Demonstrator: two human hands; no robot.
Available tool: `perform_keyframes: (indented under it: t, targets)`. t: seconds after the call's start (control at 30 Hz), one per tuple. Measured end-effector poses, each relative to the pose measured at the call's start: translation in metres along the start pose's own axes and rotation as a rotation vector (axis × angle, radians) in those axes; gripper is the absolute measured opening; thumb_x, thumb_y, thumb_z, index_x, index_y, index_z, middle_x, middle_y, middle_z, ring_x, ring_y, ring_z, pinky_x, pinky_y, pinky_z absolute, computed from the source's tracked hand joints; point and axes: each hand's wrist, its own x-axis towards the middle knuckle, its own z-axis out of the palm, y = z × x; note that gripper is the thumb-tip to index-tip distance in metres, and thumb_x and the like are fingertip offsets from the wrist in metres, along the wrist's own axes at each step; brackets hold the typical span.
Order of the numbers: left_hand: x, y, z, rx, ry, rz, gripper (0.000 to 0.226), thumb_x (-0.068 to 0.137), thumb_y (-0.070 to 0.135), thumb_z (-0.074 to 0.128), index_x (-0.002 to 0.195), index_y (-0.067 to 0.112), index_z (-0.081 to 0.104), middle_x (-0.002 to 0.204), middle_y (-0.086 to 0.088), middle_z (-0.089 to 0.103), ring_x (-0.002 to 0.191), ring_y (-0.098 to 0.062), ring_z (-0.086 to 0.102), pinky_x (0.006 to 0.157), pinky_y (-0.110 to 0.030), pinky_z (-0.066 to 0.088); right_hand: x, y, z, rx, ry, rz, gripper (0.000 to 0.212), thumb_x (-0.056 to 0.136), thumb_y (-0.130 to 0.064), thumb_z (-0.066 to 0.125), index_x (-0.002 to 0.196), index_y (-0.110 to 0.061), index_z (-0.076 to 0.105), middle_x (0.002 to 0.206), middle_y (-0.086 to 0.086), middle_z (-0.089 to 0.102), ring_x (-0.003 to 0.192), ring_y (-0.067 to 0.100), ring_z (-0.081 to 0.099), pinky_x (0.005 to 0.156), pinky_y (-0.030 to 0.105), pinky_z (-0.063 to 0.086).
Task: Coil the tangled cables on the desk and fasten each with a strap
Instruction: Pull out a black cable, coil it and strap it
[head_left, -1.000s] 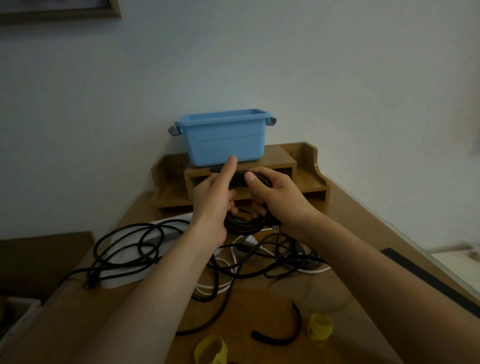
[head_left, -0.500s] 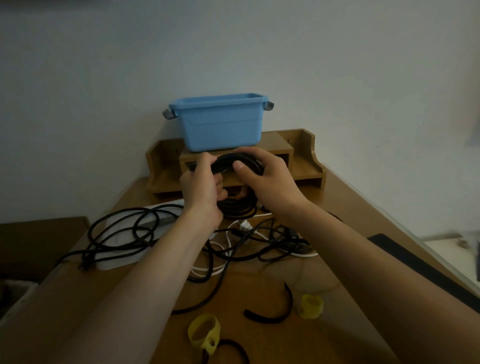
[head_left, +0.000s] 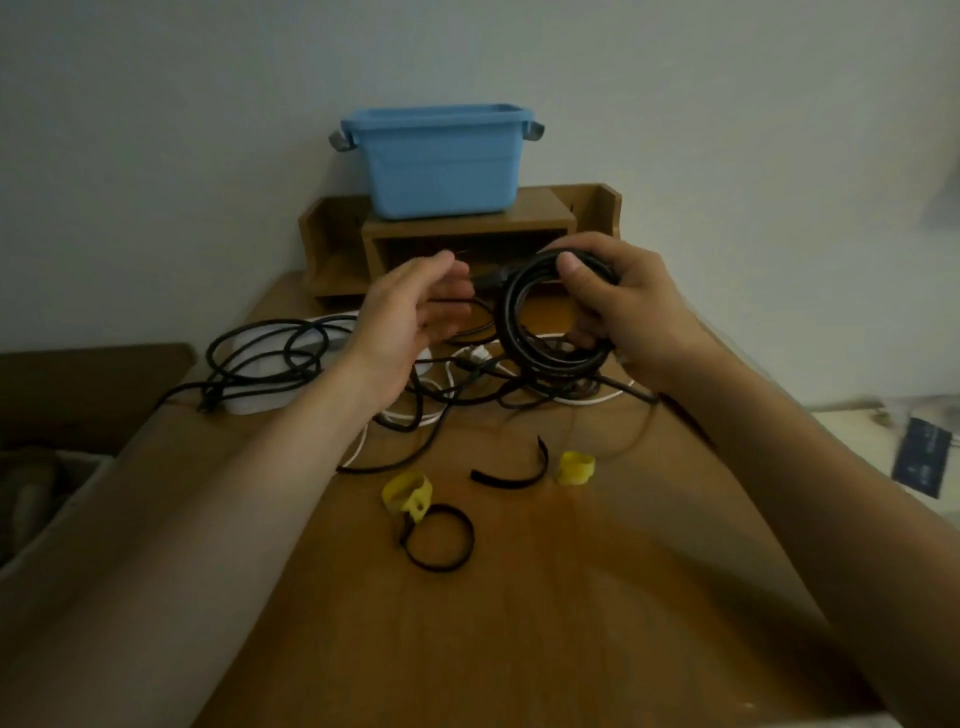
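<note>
My right hand (head_left: 631, 306) grips a coiled black cable (head_left: 524, 332) above the desk, thumb over the top of the coil. My left hand (head_left: 410, 312) hovers just left of the coil with its fingers spread and nothing in it. Beneath both hands lies a tangle of black and white cables (head_left: 291, 358) on the wooden desk (head_left: 519, 597). Nearer to me lie the straps: a yellow strap (head_left: 408, 493), a looped black strap (head_left: 441, 540), a curved black strap (head_left: 511, 470) and another yellow strap (head_left: 575, 466).
A blue plastic bin (head_left: 441, 161) stands on a wooden desk organiser (head_left: 467, 234) against the wall. A dark flat object (head_left: 924, 462) lies off the desk at the right. A dark box (head_left: 78, 395) sits left of the desk.
My left hand has let go of the coil and moved left, fingers spread. My right hand has kept the coil and shifted it rightward and lower. The camera has tilted down.
</note>
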Motion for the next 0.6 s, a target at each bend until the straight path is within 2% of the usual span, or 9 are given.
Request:
perform_keyframes:
  t: [0.1,0.2,0.3,0.33,0.4,0.5,0.6]
  targets:
    - [-0.023,-0.014,-0.005,0.229,-0.016,0.005,0.014,0.101,0.025,0.059,0.099,0.018,0.071,0.086,0.003,0.071,0.083,-0.016,0.066,0.075,-0.034,0.051,-0.022,0.006,-0.009,0.073,-0.027,0.066,0.016,0.106,-0.016,0.051,0.113,-0.014,0.065,0.064,-0.013,0.055,0.049,0.011,0.039,0.051,0.032,0.038]
    - [-0.044,-0.025,-0.007,0.415,-0.106,0.031,0.008,0.099,0.018,0.063,0.097,0.018,0.071,0.083,0.002,0.072,0.080,-0.015,0.067,0.078,-0.034,0.053,-0.038,0.013,-0.013,0.076,-0.051,0.124,0.017,0.106,-0.016,0.050,0.115,-0.015,0.065,0.065,-0.010,0.056,0.051,0.013,0.041,0.052,0.033,0.041]
    - [-0.055,-0.026,-0.019,0.650,-0.353,0.087,0.010,0.095,0.014,0.067,0.097,0.022,0.073,0.092,0.006,0.072,0.088,-0.010,0.068,0.082,-0.025,0.053,-0.045,0.017,-0.014,0.061,-0.060,0.157,0.020,0.106,-0.019,0.051,0.118,-0.015,0.066,0.070,-0.003,0.057,0.054,0.015,0.043,0.054,0.033,0.043]
    - [-0.059,-0.023,-0.023,0.745,-0.464,0.089,0.014,0.095,0.012,0.068,0.098,0.024,0.073,0.095,0.011,0.071,0.092,-0.005,0.066,0.082,-0.019,0.050,-0.045,0.018,-0.013,0.064,-0.059,0.169,0.020,0.106,-0.019,0.051,0.119,-0.015,0.066,0.070,-0.002,0.056,0.055,0.015,0.042,0.053,0.033,0.044]
    - [-0.065,-0.016,-0.033,0.837,-0.628,0.044,0.024,0.093,0.004,0.065,0.098,0.025,0.073,0.099,0.016,0.070,0.099,-0.002,0.065,0.084,-0.016,0.049,-0.046,0.020,-0.010,0.082,-0.064,0.187,0.020,0.105,-0.019,0.051,0.119,-0.014,0.065,0.069,-0.002,0.055,0.055,0.015,0.042,0.053,0.031,0.044]
    - [-0.068,-0.008,-0.046,0.861,-0.668,0.004,0.029,0.087,-0.010,0.061,0.085,0.018,0.069,0.106,0.012,0.070,0.108,-0.003,0.063,0.088,-0.018,0.051,-0.047,0.023,-0.007,0.082,-0.072,0.215,0.021,0.105,-0.019,0.052,0.121,-0.013,0.065,0.073,-0.002,0.058,0.057,0.015,0.043,0.055,0.032,0.045]
    - [-0.067,-0.005,-0.058,0.923,-0.668,-0.004,0.024,0.084,-0.009,0.067,0.078,0.015,0.067,0.112,0.012,0.068,0.111,0.002,0.061,0.088,-0.014,0.050,-0.048,0.025,-0.007,0.088,-0.076,0.221,0.022,0.106,-0.019,0.052,0.123,-0.012,0.064,0.073,-0.006,0.060,0.057,0.015,0.044,0.055,0.031,0.047]
